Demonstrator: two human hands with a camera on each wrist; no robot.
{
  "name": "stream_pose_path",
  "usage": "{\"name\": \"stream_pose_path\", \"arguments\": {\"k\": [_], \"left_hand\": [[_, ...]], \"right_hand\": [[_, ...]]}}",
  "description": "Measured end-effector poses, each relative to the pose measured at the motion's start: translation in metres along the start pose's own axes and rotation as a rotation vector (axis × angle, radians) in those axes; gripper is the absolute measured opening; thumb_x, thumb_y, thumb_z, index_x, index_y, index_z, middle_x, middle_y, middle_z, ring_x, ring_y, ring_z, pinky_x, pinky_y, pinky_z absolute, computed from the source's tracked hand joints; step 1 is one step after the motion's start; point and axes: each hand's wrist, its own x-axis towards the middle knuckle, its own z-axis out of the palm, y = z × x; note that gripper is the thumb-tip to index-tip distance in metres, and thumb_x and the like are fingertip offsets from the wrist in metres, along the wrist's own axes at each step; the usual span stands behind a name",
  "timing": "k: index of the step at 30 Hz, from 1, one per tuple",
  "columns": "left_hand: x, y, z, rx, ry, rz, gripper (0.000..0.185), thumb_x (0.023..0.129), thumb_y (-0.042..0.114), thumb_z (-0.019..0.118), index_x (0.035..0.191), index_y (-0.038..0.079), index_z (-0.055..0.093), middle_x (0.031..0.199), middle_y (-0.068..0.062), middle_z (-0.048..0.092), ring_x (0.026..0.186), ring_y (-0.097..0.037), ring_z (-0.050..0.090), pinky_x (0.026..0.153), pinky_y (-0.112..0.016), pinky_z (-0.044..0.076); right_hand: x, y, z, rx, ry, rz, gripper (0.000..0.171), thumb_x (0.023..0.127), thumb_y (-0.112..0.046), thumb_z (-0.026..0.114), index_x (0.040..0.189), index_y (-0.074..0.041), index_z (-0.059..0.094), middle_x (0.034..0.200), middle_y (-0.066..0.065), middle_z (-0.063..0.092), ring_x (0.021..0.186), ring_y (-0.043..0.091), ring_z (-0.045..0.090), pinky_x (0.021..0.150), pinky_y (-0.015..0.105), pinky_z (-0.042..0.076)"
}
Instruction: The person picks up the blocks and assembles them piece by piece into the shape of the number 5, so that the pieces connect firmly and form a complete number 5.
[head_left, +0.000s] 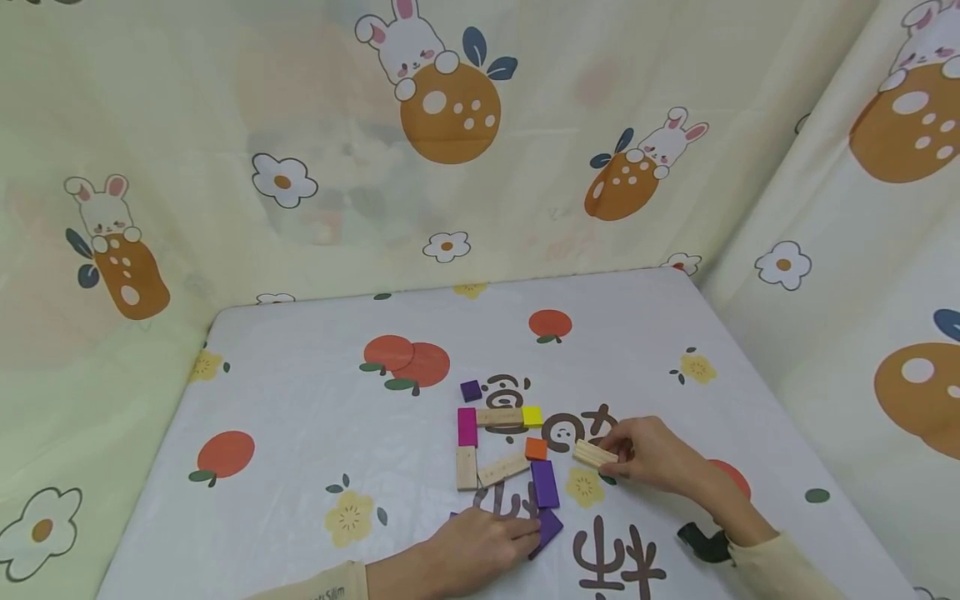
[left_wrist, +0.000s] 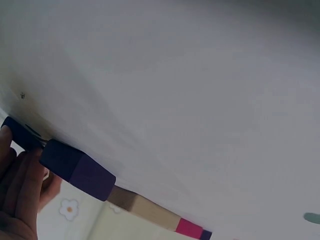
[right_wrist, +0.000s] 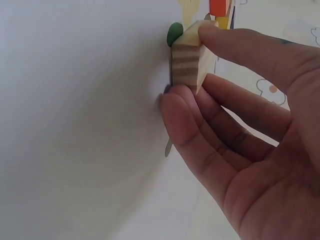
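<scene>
In the head view, my left hand (head_left: 480,546) is at the near side of a ring of blocks, its fingertips on a slanted purple block (head_left: 548,532). The left wrist view shows that dark block (left_wrist: 20,135) held at the fingertips, beside another purple block (left_wrist: 75,167) that my hand mostly hides in the head view. To the right of the ring, my right hand (head_left: 648,454) pinches a pale wooden block (head_left: 595,454) between thumb and fingers. Its striped end (right_wrist: 185,67) faces the right wrist camera. Nearest to it stand an orange block (head_left: 536,449) and an upright-lying purple block (head_left: 545,484).
The ring also has a magenta block (head_left: 467,427), a yellow block (head_left: 532,417) and wooden blocks (head_left: 498,417) on the patterned tablecloth (head_left: 300,400). A small dark purple block (head_left: 471,391) lies just beyond. A black object (head_left: 703,543) is by my right wrist. Printed curtains (head_left: 360,233) hang behind.
</scene>
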Motion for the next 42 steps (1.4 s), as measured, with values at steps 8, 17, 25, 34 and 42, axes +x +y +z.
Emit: {"name": "stream_pose_path", "arguments": {"k": [8, 17, 25, 34, 42], "left_hand": [[-0.003, 0.0, 0.003, 0.004, 0.064, -0.026, 0.027, 0.104, 0.023, 0.068, 0.13, 0.019, 0.076, 0.13, 0.005, 0.077, 0.11, -0.003, 0.075, 0.082, -0.011, 0.058], [-0.005, -0.001, 0.006, 0.05, 0.088, -0.03, 0.024, 0.104, 0.022, 0.068, 0.125, 0.019, 0.078, 0.126, 0.006, 0.078, 0.105, -0.002, 0.076, 0.075, -0.011, 0.058], [-0.005, 0.0, 0.006, 0.041, 0.073, -0.049, 0.028, 0.106, 0.034, 0.065, 0.126, 0.02, 0.078, 0.126, 0.007, 0.078, 0.106, -0.002, 0.076, 0.075, -0.011, 0.058], [-0.006, -0.001, 0.008, 0.062, 0.116, -0.052, 0.026, 0.105, 0.034, 0.066, 0.122, 0.018, 0.079, 0.123, 0.006, 0.079, 0.104, -0.002, 0.076, 0.077, -0.012, 0.059], [-0.006, -0.002, 0.008, 0.066, 0.145, -0.059, 0.024, 0.104, 0.032, 0.068, 0.119, 0.018, 0.08, 0.12, 0.006, 0.08, 0.103, -0.002, 0.076, 0.077, -0.012, 0.059]], "right_hand": [[-0.007, -0.002, 0.004, -0.002, 0.025, -0.071, 0.027, 0.079, -0.022, 0.094, 0.098, -0.009, 0.08, 0.079, -0.008, 0.068, 0.069, 0.0, 0.053, 0.061, 0.018, 0.048], [-0.016, -0.003, 0.003, 0.028, -0.041, -0.058, 0.025, 0.077, -0.023, 0.095, 0.092, -0.015, 0.078, 0.077, -0.009, 0.064, 0.069, 0.0, 0.052, 0.061, 0.018, 0.047], [-0.023, -0.009, 0.002, 0.093, -0.141, -0.101, 0.022, 0.078, -0.024, 0.095, 0.089, -0.018, 0.077, 0.076, -0.01, 0.065, 0.068, -0.002, 0.054, 0.06, 0.019, 0.049], [-0.024, -0.012, 0.004, 0.105, -0.169, -0.108, 0.022, 0.078, -0.026, 0.095, 0.089, -0.02, 0.077, 0.075, -0.012, 0.064, 0.067, -0.002, 0.054, 0.06, 0.019, 0.049], [-0.026, -0.013, 0.007, 0.121, -0.221, -0.117, 0.023, 0.078, -0.029, 0.095, 0.088, -0.024, 0.075, 0.076, -0.012, 0.064, 0.069, 0.0, 0.055, 0.061, 0.019, 0.049]]}}
